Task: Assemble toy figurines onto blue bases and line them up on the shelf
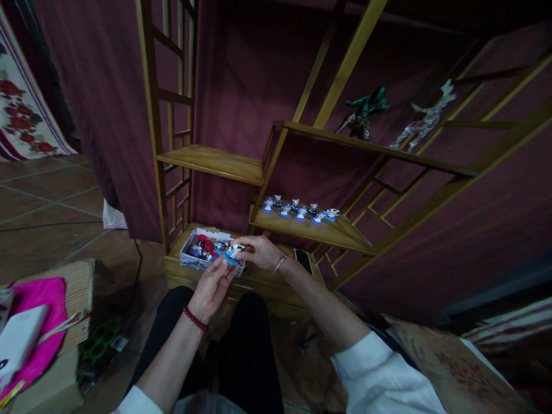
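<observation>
Between my two hands is a small figurine (233, 253) with a blue base and a white and yellow upper part. The fingers of my left hand (212, 286) close on its base from below. From the right, my right hand (260, 252) pinches its upper part. Just behind the hands stands an open cardboard box (190, 263) with several red, blue and dark figurines in it. On the low shelf (345, 237) to the right, several small figurines (301, 213) stand upright in two rows, with a blue one (332, 214) at the right end.
A wooden shelf unit (152, 115) rises ahead, its upper board (215, 163) at left. A dark green statue (366, 109) and a clear deer statue (425, 121) stand above right. A dark flat device (303, 260) lies below. At left, a white device (21, 339) rests on pink cloth (54, 299).
</observation>
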`<action>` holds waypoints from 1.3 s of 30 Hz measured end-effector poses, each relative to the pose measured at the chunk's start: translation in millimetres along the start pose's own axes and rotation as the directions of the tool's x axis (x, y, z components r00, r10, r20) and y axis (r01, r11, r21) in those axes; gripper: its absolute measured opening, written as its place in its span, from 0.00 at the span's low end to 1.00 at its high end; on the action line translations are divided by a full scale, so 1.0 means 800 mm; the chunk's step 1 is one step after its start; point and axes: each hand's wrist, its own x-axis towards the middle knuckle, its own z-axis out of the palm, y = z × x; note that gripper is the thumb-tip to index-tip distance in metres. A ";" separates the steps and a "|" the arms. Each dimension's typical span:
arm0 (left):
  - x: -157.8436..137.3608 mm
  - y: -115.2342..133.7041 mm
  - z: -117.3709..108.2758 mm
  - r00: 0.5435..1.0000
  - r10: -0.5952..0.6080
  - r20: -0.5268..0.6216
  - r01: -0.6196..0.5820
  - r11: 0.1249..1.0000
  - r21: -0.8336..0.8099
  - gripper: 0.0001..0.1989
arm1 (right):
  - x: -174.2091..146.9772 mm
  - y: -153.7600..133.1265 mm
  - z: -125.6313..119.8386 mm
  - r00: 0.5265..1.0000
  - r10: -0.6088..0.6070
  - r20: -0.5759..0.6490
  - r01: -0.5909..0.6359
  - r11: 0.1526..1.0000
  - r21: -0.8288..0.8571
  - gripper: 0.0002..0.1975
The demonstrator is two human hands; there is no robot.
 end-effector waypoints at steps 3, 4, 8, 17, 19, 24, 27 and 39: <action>0.000 -0.003 -0.001 1.000 0.013 -0.010 -0.013 1.000 0.002 0.05 | -0.002 -0.002 0.001 1.000 0.017 -0.014 -0.017 1.000 -0.016 0.17; 0.000 -0.003 -0.001 1.000 0.020 -0.008 -0.020 1.000 0.005 0.04 | -0.003 -0.003 0.002 0.999 0.019 -0.026 -0.020 0.999 -0.026 0.17; -0.001 -0.005 0.001 0.999 0.035 0.009 -0.036 0.999 0.036 0.04 | -0.007 -0.009 0.004 0.997 0.031 -0.077 -0.036 0.997 -0.068 0.17; 0.000 -0.007 0.004 0.996 0.093 0.016 -0.094 0.990 0.107 0.13 | -0.012 -0.012 0.014 0.980 0.098 -0.173 -0.120 0.985 -0.121 0.15; 0.001 -0.009 0.002 0.994 0.107 0.010 -0.107 0.986 0.125 0.15 | -0.012 -0.009 0.017 0.975 0.117 -0.188 -0.142 0.982 -0.124 0.14; 0.003 -0.011 0.002 0.992 0.129 -0.005 -0.126 0.978 0.166 0.15 | -0.014 -0.004 0.023 0.966 0.146 -0.213 -0.173 0.978 -0.116 0.15; 0.003 -0.011 0.002 0.991 0.130 0.003 -0.129 0.977 0.169 0.15 | -0.016 -0.004 0.024 0.965 0.143 -0.218 -0.171 0.979 -0.114 0.14; -0.002 -0.006 0.003 0.997 0.081 0.015 -0.082 0.982 0.169 0.09 | -0.016 -0.008 0.017 0.982 0.057 -0.180 -0.083 0.986 -0.144 0.13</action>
